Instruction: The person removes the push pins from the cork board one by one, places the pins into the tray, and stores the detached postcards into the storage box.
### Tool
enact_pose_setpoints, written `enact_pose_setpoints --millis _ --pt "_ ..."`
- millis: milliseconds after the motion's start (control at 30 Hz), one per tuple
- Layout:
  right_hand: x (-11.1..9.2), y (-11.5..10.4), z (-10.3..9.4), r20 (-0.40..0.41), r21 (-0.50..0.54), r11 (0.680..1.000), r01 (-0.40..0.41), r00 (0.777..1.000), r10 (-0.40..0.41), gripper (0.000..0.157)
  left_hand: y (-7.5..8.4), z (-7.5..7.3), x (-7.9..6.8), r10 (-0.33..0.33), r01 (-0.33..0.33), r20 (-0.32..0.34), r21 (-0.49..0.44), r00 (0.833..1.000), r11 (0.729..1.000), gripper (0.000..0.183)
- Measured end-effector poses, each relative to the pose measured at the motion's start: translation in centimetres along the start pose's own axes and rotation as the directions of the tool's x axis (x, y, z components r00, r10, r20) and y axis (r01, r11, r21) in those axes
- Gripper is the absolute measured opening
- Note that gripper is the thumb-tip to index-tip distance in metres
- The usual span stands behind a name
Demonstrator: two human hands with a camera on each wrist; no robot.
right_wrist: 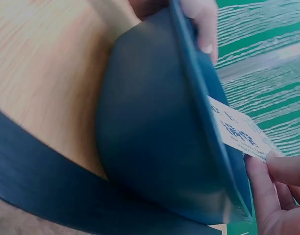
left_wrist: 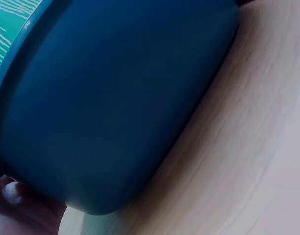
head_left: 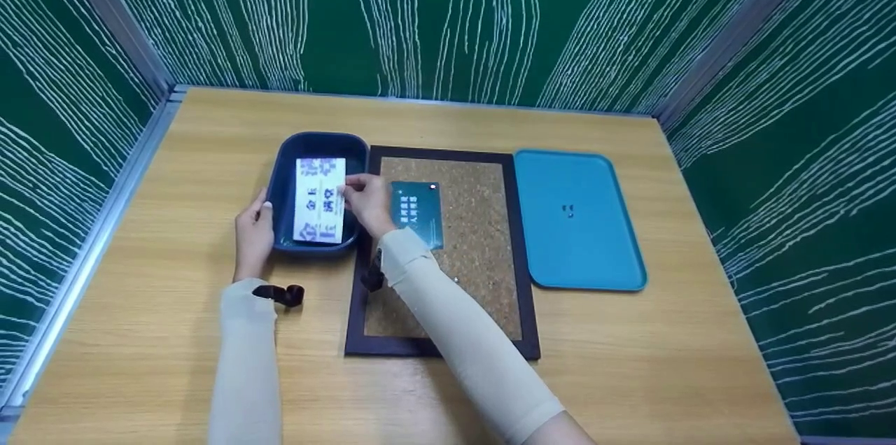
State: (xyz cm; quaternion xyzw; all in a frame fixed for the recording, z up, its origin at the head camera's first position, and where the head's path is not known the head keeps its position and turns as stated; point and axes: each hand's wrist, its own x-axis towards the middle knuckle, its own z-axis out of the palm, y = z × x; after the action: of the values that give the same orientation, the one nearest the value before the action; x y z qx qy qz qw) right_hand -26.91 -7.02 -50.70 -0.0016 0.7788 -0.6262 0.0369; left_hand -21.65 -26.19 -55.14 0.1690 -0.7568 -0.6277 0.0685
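Note:
A white card (head_left: 320, 210) with purple print and dark characters is over the dark blue basin (head_left: 281, 151), tilted at its mouth. My right hand (head_left: 369, 203) pinches the card's right edge between thumb and fingers, as the right wrist view also shows. At the basin's left side my left hand (head_left: 253, 231) grips the rim, its thumb hooked over. The basin's outer wall (left_wrist: 106, 107) fills much of the left wrist view and hides most of that hand. A green card (head_left: 425, 214) lies on the cork board (head_left: 479, 235), partly behind my right hand.
The cork board's dark frame (head_left: 525, 256) adjoins the basin on one side and a light blue tray (head_left: 577, 256) on the other. Several tiny shiny pieces (head_left: 568, 211) lie in the tray. A dark pin (head_left: 433, 186) sits at the green card's upper corner.

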Motion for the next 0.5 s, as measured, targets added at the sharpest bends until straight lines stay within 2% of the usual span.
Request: enact_pose_setpoints --millis 233,400,500 --pt "-0.16 0.38 0.47 0.040 -0.026 0.999 0.044 0.998 -0.043 0.013 -0.11 0.04 0.02 0.025 -0.025 -0.009 0.004 1.000 1.000 0.046" --pt "-0.09 0.52 0.53 0.050 -0.051 0.998 0.028 0.998 -0.026 0.014 -0.22 0.07 0.03 0.060 -0.059 -0.030 0.020 0.998 0.998 0.045" --pt "-0.03 0.51 0.50 0.053 -0.057 0.998 0.006 0.999 -0.003 0.014 -0.19 0.07 0.05 0.041 -0.040 -0.023 0.015 0.999 0.999 0.046"
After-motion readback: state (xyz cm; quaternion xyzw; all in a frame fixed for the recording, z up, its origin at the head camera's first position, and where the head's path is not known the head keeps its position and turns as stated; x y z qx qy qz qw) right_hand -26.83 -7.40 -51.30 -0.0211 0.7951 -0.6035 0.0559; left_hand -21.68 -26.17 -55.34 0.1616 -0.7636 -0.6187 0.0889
